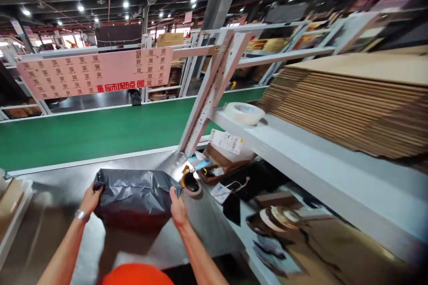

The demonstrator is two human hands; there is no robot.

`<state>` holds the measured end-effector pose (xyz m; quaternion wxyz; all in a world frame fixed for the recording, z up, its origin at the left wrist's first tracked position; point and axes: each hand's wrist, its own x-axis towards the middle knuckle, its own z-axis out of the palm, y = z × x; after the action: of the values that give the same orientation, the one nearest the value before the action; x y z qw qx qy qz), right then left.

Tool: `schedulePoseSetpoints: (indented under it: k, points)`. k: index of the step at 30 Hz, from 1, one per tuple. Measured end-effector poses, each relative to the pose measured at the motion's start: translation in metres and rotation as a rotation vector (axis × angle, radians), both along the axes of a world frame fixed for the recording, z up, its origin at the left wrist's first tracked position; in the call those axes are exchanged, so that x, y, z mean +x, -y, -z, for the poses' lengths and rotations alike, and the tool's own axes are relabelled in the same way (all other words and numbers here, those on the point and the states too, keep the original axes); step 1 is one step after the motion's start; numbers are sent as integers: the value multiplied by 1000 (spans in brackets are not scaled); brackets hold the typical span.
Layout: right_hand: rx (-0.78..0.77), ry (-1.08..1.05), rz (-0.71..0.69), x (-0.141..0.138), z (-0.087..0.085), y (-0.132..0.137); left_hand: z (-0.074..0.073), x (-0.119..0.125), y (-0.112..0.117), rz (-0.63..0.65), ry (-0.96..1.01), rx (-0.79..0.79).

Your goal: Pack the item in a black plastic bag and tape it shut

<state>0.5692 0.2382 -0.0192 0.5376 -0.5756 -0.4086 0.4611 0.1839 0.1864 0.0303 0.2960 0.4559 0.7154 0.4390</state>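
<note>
While strip-like lamps and dark beams fill the hall's ceiling, a shiny metal table [214,231] spreads below, its far edge running along a green belt [100,133]. Over this table, toward its far edge, is a dark plastic bag [137,191]; the left hand [89,199] grasps its left end and the right hand [178,209] its right corner, thumbs toward the wearer. Near the table's far right corner, just beyond the right hand, sits a tape roll [191,185], close to the foot of a slanting white post [209,98]. A grey shelf [321,160] juts in on the right, with a white roll [243,113] by its far left corner and stacked cardboard [347,102] along its far side. Across the belt hangs a pink sign [93,73] with printed codes. Fingers behind the bag are hidden, and whether its underside touches the table cannot be told. Clutter under the shelf is blurred, the cardboard is cut off at right, and an orange shape [137,274] is cropped by the bottom.
</note>
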Motion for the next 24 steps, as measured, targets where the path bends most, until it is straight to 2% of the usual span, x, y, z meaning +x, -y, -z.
schedulePoseSetpoints:
  k: [3,6,8,11,13,18,21,24]
  points:
    - [51,158,-1,-6,-7,24,9,-3,-8,166,-240,85]
    - [221,395,-117,-16,-14,47,17,-12,-15,306,-417,114]
    - [267,624,-201,-24,-21,56,21,-16,-23,372,-527,116]
    - [232,975,-322,-37,-37,58,22,-17,-34,433,-677,127]
    - [166,1131,-378,-45,-50,56,20,-12,-36,454,-755,138]
    - [96,1200,-493,-59,-72,54,6,23,-17,435,-935,159]
    - [90,1188,-553,-61,-75,53,-4,47,-4,377,-1022,128]
    - [125,1146,-618,-59,-72,53,-9,60,2,324,-1037,92]
